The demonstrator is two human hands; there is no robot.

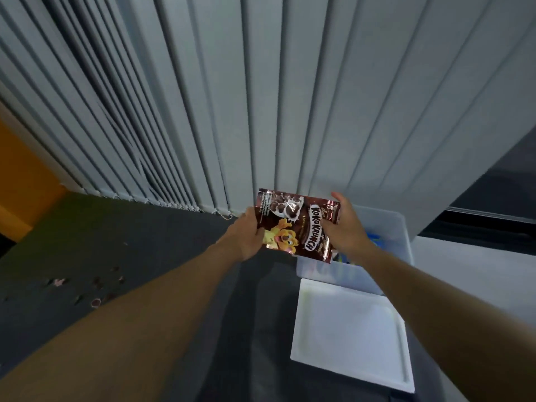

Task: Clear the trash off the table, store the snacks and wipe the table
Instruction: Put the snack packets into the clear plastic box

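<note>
Largely, the view is filled by grey vertical blinds (261, 97), which hang down to the far edge of a dark surface (145, 242); this is judged to be the table, though its edges are cut off and it cannot be told for certain.

A white lid (351, 335) has been laid flat on the surface, just in front of a translucent bin (403, 227). It is probably set there so that the bin stands uncovered for storing snacks. The bin's contents are hard to make out: only blurred blue and green shapes are seen through its wall, and its near left corner is hidden by the packet.

A brown cereal packet (295, 224) is held in the air by 2 hands, partly above the bin's left end and tilted, with its printed face turned up to the camera. Its left edge is gripped by the left hand (246, 236), fingers curled round it. Its right end is pinched by the right hand (345, 227), thumb raised and fingers hidden behind the foil. This 2-handed hold is judged to steady a limp packet for lowering into the bin. Whether the packet is sealed or full cannot be seen.

Small dark crumbs (95, 288) are scattered on the surface at the left, well apart from the bin and not yet wiped; they are too blurred to be identified.
</note>
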